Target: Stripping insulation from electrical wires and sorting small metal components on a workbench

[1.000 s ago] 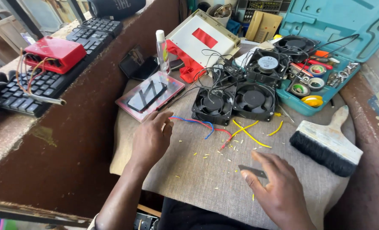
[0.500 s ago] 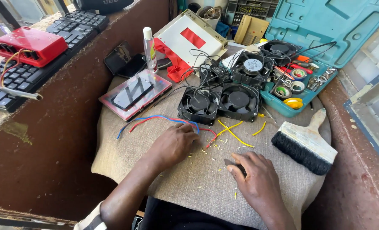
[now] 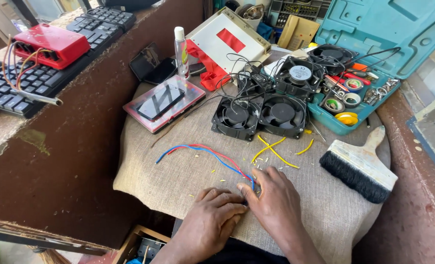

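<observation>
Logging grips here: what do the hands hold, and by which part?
Both hands, left hand and right hand, pinch the near end of the thin red and blue wires.

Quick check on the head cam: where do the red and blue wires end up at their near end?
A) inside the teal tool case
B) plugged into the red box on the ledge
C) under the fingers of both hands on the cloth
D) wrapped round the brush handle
C: the red and blue wires run across the burlap cloth to where the left hand and right hand meet, fingers pressed on their near end.

Left hand [image 3: 212, 215] and right hand [image 3: 271, 195] meet, fingertips apparently pinching together.
</observation>
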